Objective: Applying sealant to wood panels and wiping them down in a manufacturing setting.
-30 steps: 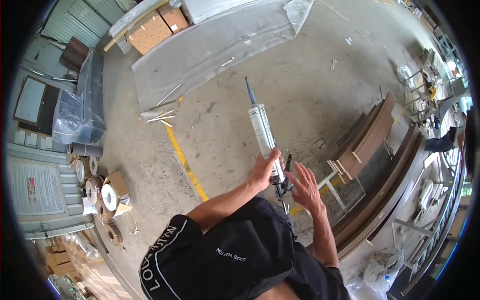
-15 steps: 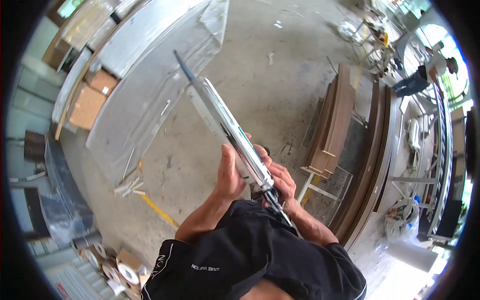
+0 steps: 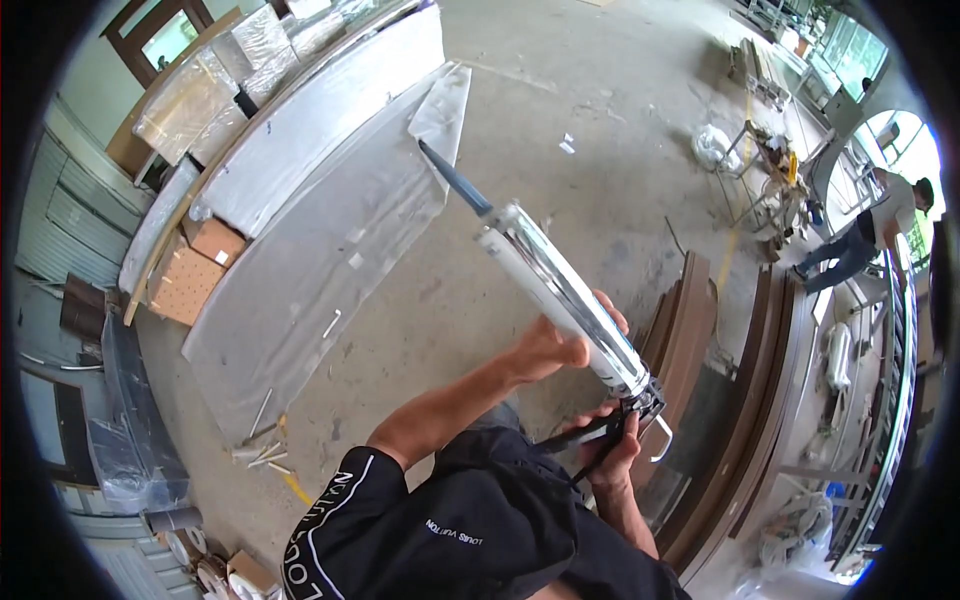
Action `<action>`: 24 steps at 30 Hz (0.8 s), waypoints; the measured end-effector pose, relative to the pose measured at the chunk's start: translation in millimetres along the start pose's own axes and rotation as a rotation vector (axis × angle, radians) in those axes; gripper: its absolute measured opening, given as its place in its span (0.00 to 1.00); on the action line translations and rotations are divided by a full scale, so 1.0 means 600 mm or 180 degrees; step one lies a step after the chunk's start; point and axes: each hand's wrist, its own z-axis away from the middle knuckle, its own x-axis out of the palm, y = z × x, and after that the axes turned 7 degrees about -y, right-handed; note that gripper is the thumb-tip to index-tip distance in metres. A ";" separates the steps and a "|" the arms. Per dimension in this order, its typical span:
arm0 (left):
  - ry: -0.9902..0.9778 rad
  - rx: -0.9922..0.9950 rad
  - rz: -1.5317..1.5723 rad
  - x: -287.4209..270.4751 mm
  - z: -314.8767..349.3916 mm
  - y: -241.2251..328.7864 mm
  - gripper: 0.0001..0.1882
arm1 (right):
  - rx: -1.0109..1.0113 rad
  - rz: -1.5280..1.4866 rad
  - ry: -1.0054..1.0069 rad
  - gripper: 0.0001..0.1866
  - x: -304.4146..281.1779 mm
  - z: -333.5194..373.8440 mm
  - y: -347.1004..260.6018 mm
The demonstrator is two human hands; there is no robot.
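Observation:
A caulking gun (image 3: 602,335), loaded with a white sealant tube (image 3: 540,290), slants across the middle of the view. Its long grey nozzle (image 3: 458,182) points up and to the left, away from my body. My left hand (image 3: 552,350) is wrapped round the barrel at about its lower half, with fingertips showing on the far side. At the rear end, my right hand (image 3: 615,455) closes on the black handle and trigger. A bent metal hook (image 3: 662,440) sticks out beside the right hand.
Long brown profiles (image 3: 745,400) lie stacked to my right. A plastic-wrapped panel stack (image 3: 330,110) and cardboard boxes (image 3: 185,280) stand at the left, above clear sheeting (image 3: 290,270) on the floor. Another person (image 3: 865,235) bends over a metal frame at far right.
The caulking gun has moved to the right and its rear has turned, so the handle shows. My right hand has shifted onto the handle. The view has swung too.

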 end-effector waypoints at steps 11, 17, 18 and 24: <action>0.0113 -0.0433 0.0120 -0.283 -0.415 -0.074 0.51 | -0.0936 0.2477 0.0304 0.31 -0.165 -0.449 -0.140; 0.0216 -0.0980 0.1592 -0.302 -0.691 -0.108 0.32 | -0.2165 0.3646 0.1413 0.14 -0.105 -0.615 -0.304; 0.0186 -0.1053 0.1585 -0.309 -0.724 -0.123 0.32 | -0.2179 0.3606 0.1486 0.14 -0.131 -0.637 -0.313; 0.0166 -0.1714 0.0723 -0.348 -0.949 -0.244 0.28 | -0.2123 0.2146 0.1869 0.12 -0.331 -0.802 -0.337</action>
